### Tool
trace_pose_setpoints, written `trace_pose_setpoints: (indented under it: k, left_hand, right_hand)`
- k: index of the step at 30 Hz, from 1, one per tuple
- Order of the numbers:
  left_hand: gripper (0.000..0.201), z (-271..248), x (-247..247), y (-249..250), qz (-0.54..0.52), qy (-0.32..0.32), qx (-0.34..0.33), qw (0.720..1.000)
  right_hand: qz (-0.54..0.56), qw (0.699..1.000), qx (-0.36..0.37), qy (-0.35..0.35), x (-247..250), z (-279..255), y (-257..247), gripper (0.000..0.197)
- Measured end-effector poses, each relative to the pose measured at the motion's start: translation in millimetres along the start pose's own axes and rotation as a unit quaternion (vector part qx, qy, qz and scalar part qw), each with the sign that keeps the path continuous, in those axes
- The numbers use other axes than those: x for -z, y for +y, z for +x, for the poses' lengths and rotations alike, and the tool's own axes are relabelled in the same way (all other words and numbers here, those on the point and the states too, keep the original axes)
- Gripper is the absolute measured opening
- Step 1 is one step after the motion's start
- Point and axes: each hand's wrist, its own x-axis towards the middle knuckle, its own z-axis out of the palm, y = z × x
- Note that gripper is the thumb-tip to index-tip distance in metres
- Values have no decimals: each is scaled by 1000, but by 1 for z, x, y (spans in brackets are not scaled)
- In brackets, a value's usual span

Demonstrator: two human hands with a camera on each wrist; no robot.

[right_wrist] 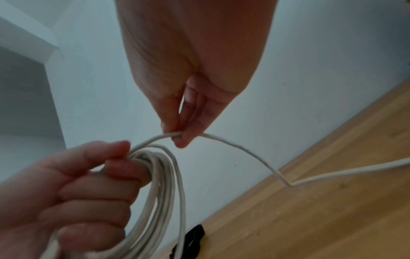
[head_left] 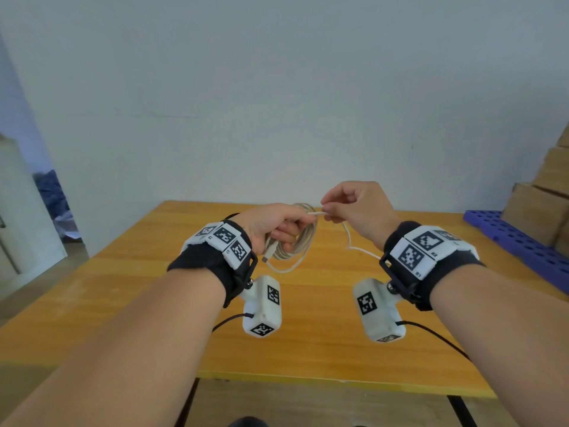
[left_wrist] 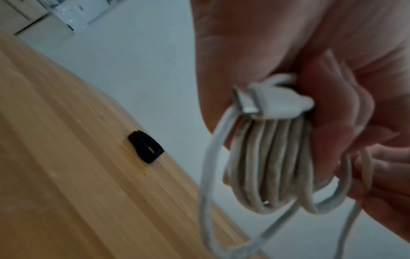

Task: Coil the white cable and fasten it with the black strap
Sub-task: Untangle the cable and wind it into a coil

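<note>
My left hand (head_left: 277, 226) grips a bundle of several loops of the white cable (head_left: 300, 241) above the wooden table (head_left: 308, 318). The cable's USB plug (left_wrist: 255, 101) sticks out below the fist. My right hand (head_left: 354, 204) pinches the loose strand (right_wrist: 173, 135) between thumb and forefinger, just right of the left hand. From the pinch the strand droops to the table (right_wrist: 288, 184) and runs off right. The black strap (left_wrist: 145, 146) lies near the table's far edge, behind the coil; it also shows in the right wrist view (right_wrist: 193, 238).
A blue perforated tray (head_left: 517, 238) and stacked cardboard boxes (head_left: 542, 204) sit at the table's right. A white wall stands right behind the table. A white cabinet (head_left: 18, 211) is on the left.
</note>
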Motion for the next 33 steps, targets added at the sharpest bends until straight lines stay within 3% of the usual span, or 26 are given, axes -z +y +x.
trace_pose_setpoints:
  k: [6, 10, 16, 23, 26, 33]
  left_hand:
    - [34, 2, 1, 0, -26, 3, 9, 1000]
    - [33, 0, 0, 1, -32, -15, 3, 999]
    - [36, -2, -3, 6, -16, -41, 5, 999]
    - [41, -4, -8, 7, -75, -54, -50, 994]
    - [41, -2, -13, 9, -128, -35, -68, 989]
    - [26, 0, -14, 10, -268, -43, -101, 957]
  right_hand:
    - [-57, 998, 16, -37, -1, 0, -4, 6]
    - [-44, 992, -1, 115, 2, 7, 1, 5]
    - [-70, 986, -4, 154, -4, 6, -2, 10]
    - [-118, 992, -32, 37, -10, 3, 6, 21]
    - [-84, 995, -45, 14, -14, 2, 7, 26]
    - [-68, 991, -96, -67, -14, -5, 6, 29]
